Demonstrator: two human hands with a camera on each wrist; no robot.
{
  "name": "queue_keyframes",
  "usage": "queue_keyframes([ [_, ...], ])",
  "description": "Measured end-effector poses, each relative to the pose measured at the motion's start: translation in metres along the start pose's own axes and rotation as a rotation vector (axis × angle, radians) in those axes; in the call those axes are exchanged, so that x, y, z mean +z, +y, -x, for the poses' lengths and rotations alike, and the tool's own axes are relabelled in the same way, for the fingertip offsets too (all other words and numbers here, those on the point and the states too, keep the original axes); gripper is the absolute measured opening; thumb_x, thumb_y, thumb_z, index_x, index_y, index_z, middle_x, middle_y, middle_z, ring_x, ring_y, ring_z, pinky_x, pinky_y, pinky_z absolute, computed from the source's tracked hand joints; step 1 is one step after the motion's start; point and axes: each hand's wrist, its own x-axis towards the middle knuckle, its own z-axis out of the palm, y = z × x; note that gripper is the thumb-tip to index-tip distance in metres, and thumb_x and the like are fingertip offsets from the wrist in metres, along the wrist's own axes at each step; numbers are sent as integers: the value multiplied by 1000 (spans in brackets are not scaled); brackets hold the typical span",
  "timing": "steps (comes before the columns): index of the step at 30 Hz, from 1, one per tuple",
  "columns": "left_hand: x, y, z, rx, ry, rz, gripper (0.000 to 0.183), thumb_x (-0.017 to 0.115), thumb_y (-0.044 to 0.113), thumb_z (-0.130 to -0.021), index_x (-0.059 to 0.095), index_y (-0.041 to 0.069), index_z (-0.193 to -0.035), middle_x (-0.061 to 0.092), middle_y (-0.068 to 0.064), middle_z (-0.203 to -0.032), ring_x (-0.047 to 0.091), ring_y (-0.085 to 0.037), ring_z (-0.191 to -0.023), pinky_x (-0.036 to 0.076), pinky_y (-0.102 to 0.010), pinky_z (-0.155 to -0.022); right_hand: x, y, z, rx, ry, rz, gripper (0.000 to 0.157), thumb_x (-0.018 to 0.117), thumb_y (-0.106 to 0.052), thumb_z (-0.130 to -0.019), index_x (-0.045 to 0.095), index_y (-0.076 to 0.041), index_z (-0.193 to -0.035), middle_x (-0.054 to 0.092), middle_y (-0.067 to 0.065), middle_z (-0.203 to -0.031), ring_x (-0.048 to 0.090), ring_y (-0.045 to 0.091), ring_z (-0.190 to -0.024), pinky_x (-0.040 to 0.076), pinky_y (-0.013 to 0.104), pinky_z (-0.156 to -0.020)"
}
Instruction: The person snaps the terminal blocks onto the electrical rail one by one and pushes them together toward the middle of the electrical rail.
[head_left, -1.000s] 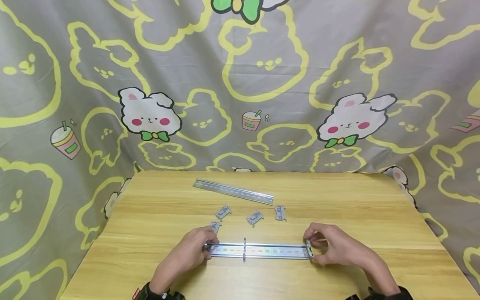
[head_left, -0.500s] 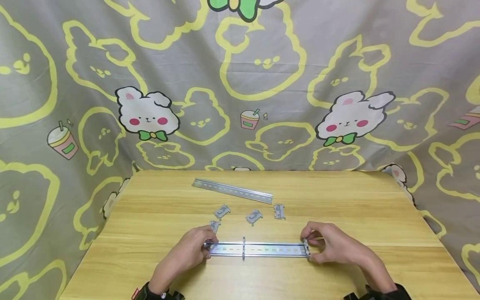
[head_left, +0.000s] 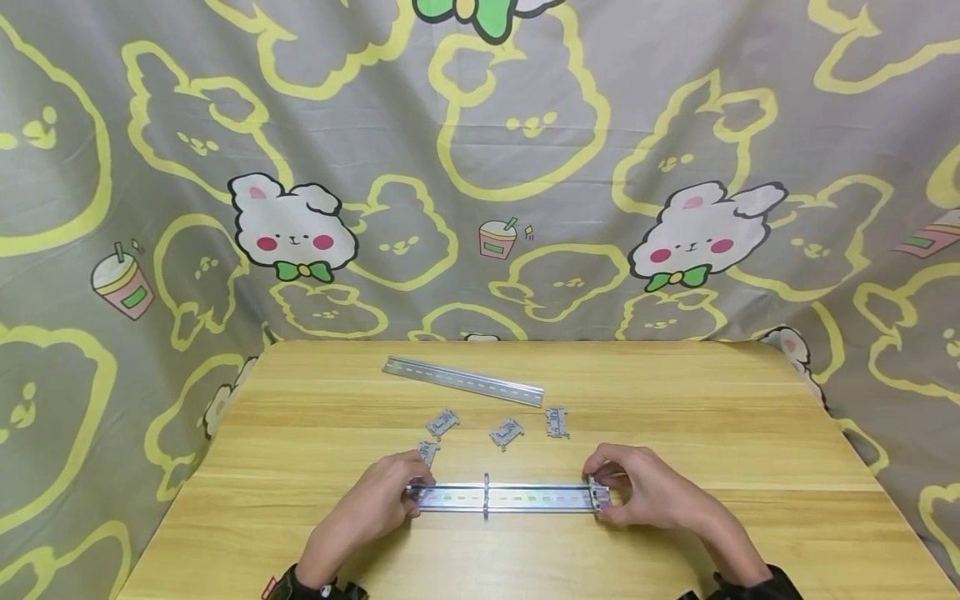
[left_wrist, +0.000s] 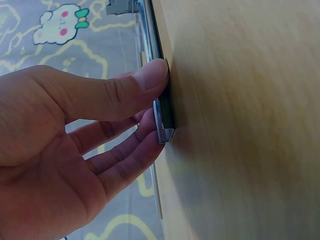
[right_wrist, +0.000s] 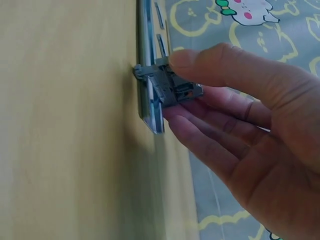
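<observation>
A slotted metal DIN rail [head_left: 536, 498] lies crosswise near the front of the table. My left hand [head_left: 381, 498] grips its left end, thumb on the near edge and fingers on the far one, as the left wrist view shows. Near the right end, my right hand [head_left: 648, 492] pinches a grey terminal block [right_wrist: 170, 82] that sits across the rail, with a short stretch of rail end sticking out past it. Another terminal block [head_left: 486, 497] stands on the rail left of its middle.
Behind the rail lie loose grey terminal blocks: one [head_left: 443, 423] at left, one [head_left: 507, 433] in the middle, one [head_left: 557, 422] at right. Another block [head_left: 428, 452] is partly hidden by the left hand. A second DIN rail [head_left: 463, 381] lies slanted farther back, before a patterned curtain [head_left: 555, 292].
My right hand has moved left along the rail with the terminal block, from the very end inward, so the rail's tip now shows. The left hand keeps its grip.
</observation>
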Motion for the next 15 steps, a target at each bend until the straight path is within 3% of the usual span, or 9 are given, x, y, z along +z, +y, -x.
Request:
queue_keyframes([
  [15,0,0,0,5,1,1,37,86,-9,-65,78,9,-96,67,4,-94,67,-19,-89,61,-36,-81,16,-7,-11,0,60,33,43,86,-1,-75,66,-2,-113,71,11,-113,71,24,-104,59,32,-90],
])
